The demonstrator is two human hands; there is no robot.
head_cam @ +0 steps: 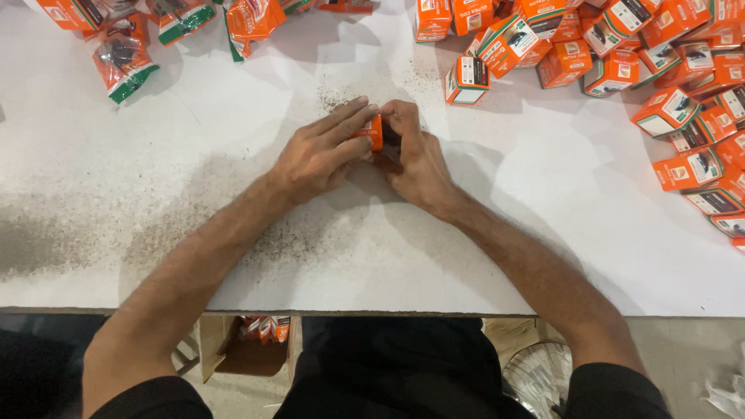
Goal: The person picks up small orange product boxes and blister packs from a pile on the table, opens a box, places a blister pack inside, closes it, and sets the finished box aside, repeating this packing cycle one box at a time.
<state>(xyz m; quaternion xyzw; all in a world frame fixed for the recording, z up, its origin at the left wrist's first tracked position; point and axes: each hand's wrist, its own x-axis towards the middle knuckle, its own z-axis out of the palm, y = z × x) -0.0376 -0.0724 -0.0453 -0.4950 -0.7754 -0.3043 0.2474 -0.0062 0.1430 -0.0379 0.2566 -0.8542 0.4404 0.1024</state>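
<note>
A small orange box [375, 132] sits on the white table [543, 233] between my two hands. My left hand [322, 151] lies flat against its left side, fingers stretched over the top. My right hand [415, 155] grips it from the right, fingers curled around a dark part of it. Most of the box is hidden by my fingers.
Many small orange boxes [613, 54] are heaped at the back right and right edge. One box [467, 81] stands apart near the hands. Orange-and-green plastic packets [120, 54] lie at the back left. Dark dust smears the table. A cardboard carton [248, 345] stands under the table edge.
</note>
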